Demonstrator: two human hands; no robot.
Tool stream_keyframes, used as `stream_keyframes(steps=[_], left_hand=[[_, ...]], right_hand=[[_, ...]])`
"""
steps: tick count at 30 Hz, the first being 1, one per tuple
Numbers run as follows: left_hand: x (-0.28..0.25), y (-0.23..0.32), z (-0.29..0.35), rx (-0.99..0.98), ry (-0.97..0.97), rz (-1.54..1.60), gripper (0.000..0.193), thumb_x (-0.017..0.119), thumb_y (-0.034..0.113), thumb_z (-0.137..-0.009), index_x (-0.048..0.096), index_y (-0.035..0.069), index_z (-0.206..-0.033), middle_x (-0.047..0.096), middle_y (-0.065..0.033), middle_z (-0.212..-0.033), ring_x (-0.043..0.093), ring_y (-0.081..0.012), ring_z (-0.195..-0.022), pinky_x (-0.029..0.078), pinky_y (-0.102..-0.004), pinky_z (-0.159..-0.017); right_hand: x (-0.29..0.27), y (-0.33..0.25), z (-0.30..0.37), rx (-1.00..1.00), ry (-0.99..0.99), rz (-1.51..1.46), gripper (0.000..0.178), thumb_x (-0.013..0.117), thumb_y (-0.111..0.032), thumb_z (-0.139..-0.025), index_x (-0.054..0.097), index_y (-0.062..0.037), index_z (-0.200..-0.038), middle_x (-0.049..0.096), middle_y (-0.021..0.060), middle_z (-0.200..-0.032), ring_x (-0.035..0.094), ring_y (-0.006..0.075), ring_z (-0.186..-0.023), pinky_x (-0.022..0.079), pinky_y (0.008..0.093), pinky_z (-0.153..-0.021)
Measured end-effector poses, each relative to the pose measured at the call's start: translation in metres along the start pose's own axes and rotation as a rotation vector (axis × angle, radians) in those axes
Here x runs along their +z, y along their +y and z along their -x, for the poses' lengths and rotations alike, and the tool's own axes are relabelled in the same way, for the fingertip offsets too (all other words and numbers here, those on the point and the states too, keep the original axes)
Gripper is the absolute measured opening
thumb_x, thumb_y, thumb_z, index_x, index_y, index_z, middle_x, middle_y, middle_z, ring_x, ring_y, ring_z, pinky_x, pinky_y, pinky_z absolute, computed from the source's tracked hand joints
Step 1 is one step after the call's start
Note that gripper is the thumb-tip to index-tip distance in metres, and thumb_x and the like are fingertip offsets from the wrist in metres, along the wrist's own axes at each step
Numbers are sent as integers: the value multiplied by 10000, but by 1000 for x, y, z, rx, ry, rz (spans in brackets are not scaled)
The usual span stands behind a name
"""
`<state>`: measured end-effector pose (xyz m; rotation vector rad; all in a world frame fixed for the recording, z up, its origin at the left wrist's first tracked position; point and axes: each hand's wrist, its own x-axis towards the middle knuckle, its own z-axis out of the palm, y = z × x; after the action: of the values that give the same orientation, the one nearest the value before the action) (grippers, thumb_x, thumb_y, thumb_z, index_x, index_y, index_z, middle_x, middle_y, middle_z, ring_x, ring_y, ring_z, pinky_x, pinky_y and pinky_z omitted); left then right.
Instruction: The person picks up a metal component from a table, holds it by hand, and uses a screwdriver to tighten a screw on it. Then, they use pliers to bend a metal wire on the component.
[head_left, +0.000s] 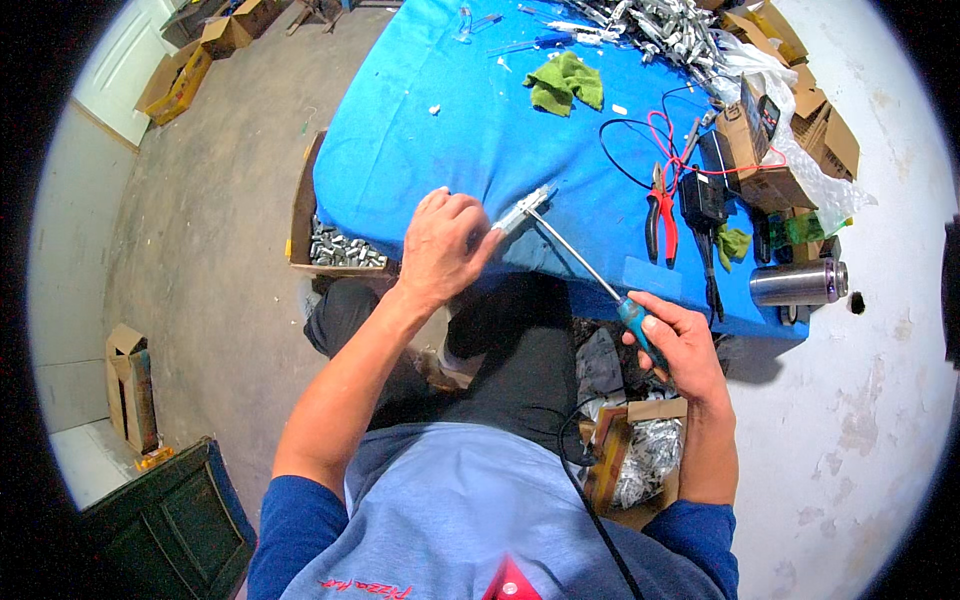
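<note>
My left hand (447, 240) is closed on one end of a slim, silvery-white metal part (523, 209) and presses it down at the near edge of the blue-covered table (400, 130). My right hand (680, 345) grips the blue handle of a screwdriver (580, 257). Its long shaft runs up and left, and the tip meets the metal part near its far end. What exactly the tip rests on is too small to tell. Fingers of my left hand hide the part's near end.
Red-and-black pliers (661, 215) and a black power adapter (702, 197) with cables lie to the right, near a steel cylinder (797, 283). A green cloth (565, 84) and a heap of metal parts (665, 35) are farther back. An open box of small metal pieces (343, 247) stands left.
</note>
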<state>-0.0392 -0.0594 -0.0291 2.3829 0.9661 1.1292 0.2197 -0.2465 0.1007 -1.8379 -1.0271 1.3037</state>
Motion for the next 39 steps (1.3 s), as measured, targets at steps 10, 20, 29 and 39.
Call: stream_keyframes(steps=[10, 20, 29, 39], left_hand=[[-2, 1, -1, -30, -20, 12, 156, 726, 185, -840, 649, 49, -839, 656, -100, -949, 589, -309, -925, 428, -435, -946], [1, 2, -1, -60, -4, 6, 150, 699, 182, -853, 659, 40, -827, 660, -100, -945, 602, -310, -912, 417, -455, -1002], [2, 5, -1, -79, -6, 10, 140, 680, 172, -864, 656, 35, -848, 649, -108, -925, 600, -323, -911, 406, -473, -1029], [4, 3, -1, -89, -20, 5, 107, 658, 135, -879, 635, 32, -892, 642, -111, -941, 599, -331, -930, 396, -483, -1045]], right_hand=[[-1, -24, -10, 36, -13, 64, 392, 586, -210, -990, 614, -29, -1337, 700, 45, -862, 555, 45, -611, 436, 197, -527], [0, -30, -18, -41, -36, 179, 378, 578, -197, -995, 622, -19, -1325, 668, 36, -794, 536, 49, -601, 465, 220, -554], [24, 14, -23, -595, 168, 640, 360, 643, -102, -920, 644, -58, -1277, 666, 168, -866, 649, 320, -697, 520, 357, -607], [34, 41, -37, -863, 298, 957, 436, 681, -118, -882, 607, -86, -1311, 630, 112, -812, 643, 284, -658, 539, 387, -592]])
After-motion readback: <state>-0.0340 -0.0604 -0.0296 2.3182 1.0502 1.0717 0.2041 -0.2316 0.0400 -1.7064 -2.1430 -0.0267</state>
